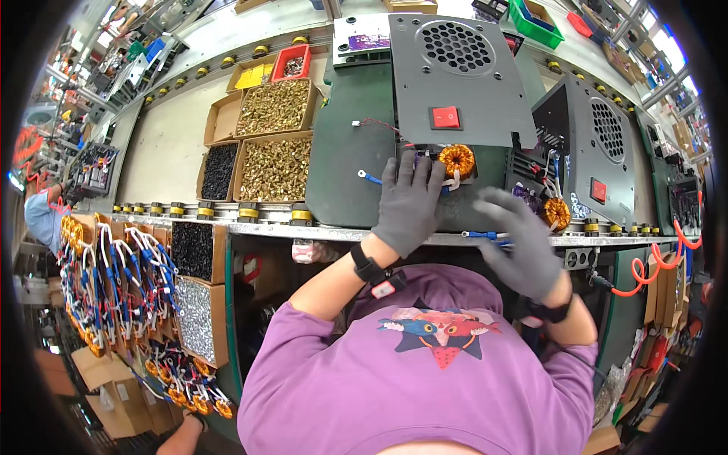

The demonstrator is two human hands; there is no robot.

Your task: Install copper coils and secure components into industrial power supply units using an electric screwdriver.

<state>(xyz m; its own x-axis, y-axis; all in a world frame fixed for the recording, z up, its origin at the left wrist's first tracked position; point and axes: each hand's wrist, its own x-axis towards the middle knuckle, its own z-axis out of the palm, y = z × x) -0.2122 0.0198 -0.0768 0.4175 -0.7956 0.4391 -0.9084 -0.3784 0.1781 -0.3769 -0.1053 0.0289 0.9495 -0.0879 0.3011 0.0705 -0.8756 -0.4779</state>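
Note:
A dark grey metal panel [485, 83] with a honeycomb vent and a red rocker switch [445, 117] stands on the green work board [349, 136]. Below the switch, a copper-wound toroid coil [457, 160] sits at the unit's near edge. My left hand [409, 203], in a grey glove, lies with its fingers stretched over that edge, just left of the coil. A blue ring terminal [369, 177] pokes out beside it. My right hand [525, 246], gloved and slightly blurred, hovers over the bench edge with fingers apart. Blue cable terminals [479, 234] lie beside its fingers.
On the right stands a similar grey unit [599, 144] with its own coil [556, 214]. Cardboard boxes of brass fasteners [273, 165] and black screws [219, 171] are at left. Wired coils [129, 273] hang lower left, near another person's arm [183, 437]. An orange air hose [644, 277] hangs right.

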